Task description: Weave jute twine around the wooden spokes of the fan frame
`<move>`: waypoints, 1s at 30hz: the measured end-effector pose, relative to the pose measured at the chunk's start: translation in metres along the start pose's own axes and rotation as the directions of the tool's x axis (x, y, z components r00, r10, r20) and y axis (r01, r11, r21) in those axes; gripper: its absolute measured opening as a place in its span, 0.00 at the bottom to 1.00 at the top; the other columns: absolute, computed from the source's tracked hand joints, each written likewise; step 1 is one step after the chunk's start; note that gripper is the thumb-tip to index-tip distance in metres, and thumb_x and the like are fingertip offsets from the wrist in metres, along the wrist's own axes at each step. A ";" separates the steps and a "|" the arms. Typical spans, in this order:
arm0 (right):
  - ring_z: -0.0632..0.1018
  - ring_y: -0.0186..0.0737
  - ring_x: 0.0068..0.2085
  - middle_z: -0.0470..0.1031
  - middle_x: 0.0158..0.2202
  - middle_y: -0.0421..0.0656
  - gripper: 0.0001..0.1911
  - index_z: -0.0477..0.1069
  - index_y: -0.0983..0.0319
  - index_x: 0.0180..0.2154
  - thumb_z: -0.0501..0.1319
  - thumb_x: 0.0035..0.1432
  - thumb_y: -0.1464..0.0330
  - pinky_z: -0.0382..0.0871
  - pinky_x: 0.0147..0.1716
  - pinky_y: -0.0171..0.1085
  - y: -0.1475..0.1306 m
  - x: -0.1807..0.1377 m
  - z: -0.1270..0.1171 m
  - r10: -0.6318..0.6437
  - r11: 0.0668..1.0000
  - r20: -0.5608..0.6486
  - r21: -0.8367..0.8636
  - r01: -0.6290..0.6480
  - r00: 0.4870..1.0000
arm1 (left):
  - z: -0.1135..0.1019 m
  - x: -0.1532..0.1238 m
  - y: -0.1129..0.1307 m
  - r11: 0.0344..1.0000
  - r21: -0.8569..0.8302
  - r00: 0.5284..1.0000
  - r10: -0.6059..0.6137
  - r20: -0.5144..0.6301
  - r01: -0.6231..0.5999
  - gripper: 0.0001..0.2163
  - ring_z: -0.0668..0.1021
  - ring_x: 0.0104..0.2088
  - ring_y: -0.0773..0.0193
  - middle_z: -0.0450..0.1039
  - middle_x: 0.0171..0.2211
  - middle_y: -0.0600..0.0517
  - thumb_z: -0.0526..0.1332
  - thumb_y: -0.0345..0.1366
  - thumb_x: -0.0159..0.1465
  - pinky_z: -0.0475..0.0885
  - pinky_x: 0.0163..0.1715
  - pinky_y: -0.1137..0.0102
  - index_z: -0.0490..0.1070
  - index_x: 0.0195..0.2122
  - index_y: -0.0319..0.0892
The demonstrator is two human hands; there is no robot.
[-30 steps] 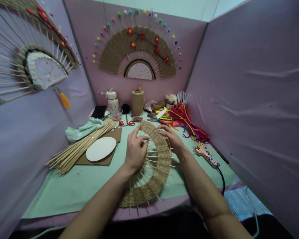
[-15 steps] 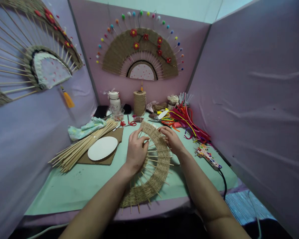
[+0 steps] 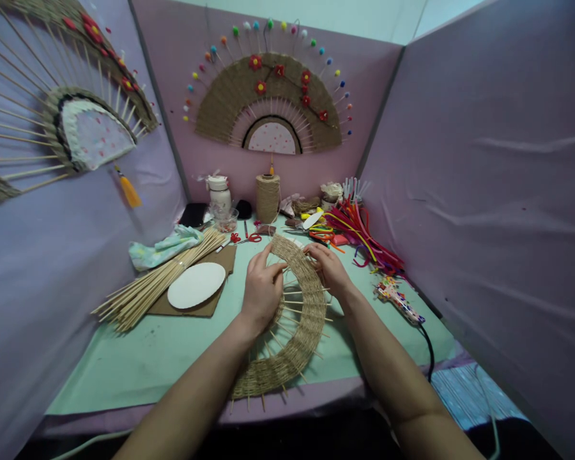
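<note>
1. Woven fan (image 3: 312,306), over the bench (image 3: 172,358) at your twelve o'clock.
2. Your left hand (image 3: 262,291), gripping the fan at its eleven o'clock.
3. Your right hand (image 3: 333,268), fingers bent at the fan's two-o'clock edge; grip unclear.

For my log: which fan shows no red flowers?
The fan between the left hand and right hand; the back-wall fan and left-wall fan bear red flowers.

Between your right hand (image 3: 329,268) and the glue gun (image 3: 398,303) you can pass over the table (image 3: 381,329); at left, sticks (image 3: 165,276) and white oval (image 3: 196,285) lie in the way.
</note>
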State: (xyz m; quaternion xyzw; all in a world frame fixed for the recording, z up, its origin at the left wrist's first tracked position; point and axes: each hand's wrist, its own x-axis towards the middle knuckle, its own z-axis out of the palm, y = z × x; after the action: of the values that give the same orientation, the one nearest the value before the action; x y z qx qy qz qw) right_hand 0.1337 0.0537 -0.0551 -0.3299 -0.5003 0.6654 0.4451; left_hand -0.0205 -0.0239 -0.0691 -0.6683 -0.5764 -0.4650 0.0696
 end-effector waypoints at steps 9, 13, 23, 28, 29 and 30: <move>0.68 0.29 0.21 0.70 0.27 0.35 0.17 0.68 0.59 0.33 0.66 0.43 0.57 0.58 0.19 0.30 0.000 0.001 0.001 -0.002 0.999 -0.040 0.037 0.004 0.999 | -0.006 0.001 0.005 0.999 -0.019 0.999 -0.036 0.029 0.036 0.10 0.67 0.55 0.54 0.66 0.55 0.45 0.56 0.24 0.58 0.63 0.55 0.55 0.74 0.35 0.42; 0.69 0.31 0.23 0.69 0.26 0.35 0.17 0.69 0.59 0.33 0.66 0.44 0.57 0.60 0.21 0.31 0.002 0.003 -0.001 0.028 0.999 0.002 -0.030 -0.028 1.000 | -0.009 0.003 0.008 0.992 -0.085 0.995 -0.091 0.038 0.094 0.11 0.67 0.55 0.55 0.67 0.53 0.44 0.57 0.25 0.57 0.62 0.55 0.57 0.70 0.40 0.42; 0.72 0.33 0.26 0.72 0.25 0.36 0.16 0.69 0.61 0.31 0.69 0.42 0.59 0.64 0.25 0.31 0.005 0.006 -0.003 0.064 0.996 0.063 -0.061 -0.060 0.996 | -0.027 0.027 -0.039 0.312 -0.435 0.522 -0.294 0.801 0.844 0.22 0.78 0.42 0.57 0.74 0.45 0.41 0.65 0.38 0.54 0.72 0.40 0.65 0.66 0.49 0.37; 0.71 0.33 0.24 0.73 0.25 0.37 0.19 0.70 0.60 0.33 0.66 0.45 0.53 0.63 0.21 0.31 0.004 0.006 -0.007 0.093 0.995 0.084 -0.032 -0.091 0.992 | -0.024 0.027 -0.046 0.030 -0.421 0.420 0.045 0.907 0.906 0.24 0.80 0.40 0.56 0.76 0.45 0.39 0.67 0.32 0.53 0.73 0.40 0.64 0.65 0.52 0.38; 0.72 0.33 0.23 0.73 0.25 0.37 0.21 0.70 0.60 0.34 0.64 0.46 0.50 0.63 0.21 0.31 0.003 0.006 -0.009 0.112 0.994 0.099 -0.017 -0.111 0.989 | -0.023 0.027 -0.045 0.026 -0.415 0.414 0.053 0.909 0.909 0.24 0.80 0.38 0.57 0.76 0.44 0.39 0.66 0.30 0.53 0.73 0.39 0.65 0.64 0.52 0.38; 0.72 0.34 0.23 0.73 0.25 0.38 0.23 0.70 0.60 0.34 0.62 0.48 0.47 0.64 0.21 0.32 0.002 0.007 -0.011 0.131 0.991 0.117 0.002 -0.132 0.984 | -0.022 0.026 -0.043 0.027 -0.410 0.408 0.056 0.911 0.912 0.24 0.80 0.37 0.57 0.76 0.44 0.39 0.66 0.30 0.53 0.74 0.37 0.65 0.64 0.51 0.38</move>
State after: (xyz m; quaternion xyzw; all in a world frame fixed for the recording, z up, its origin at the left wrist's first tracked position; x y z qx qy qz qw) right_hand 0.1403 0.0637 -0.0604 -0.3209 -0.4993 0.7138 0.3718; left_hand -0.0711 -0.0050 -0.0579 -0.4161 -0.3336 -0.3721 -0.7597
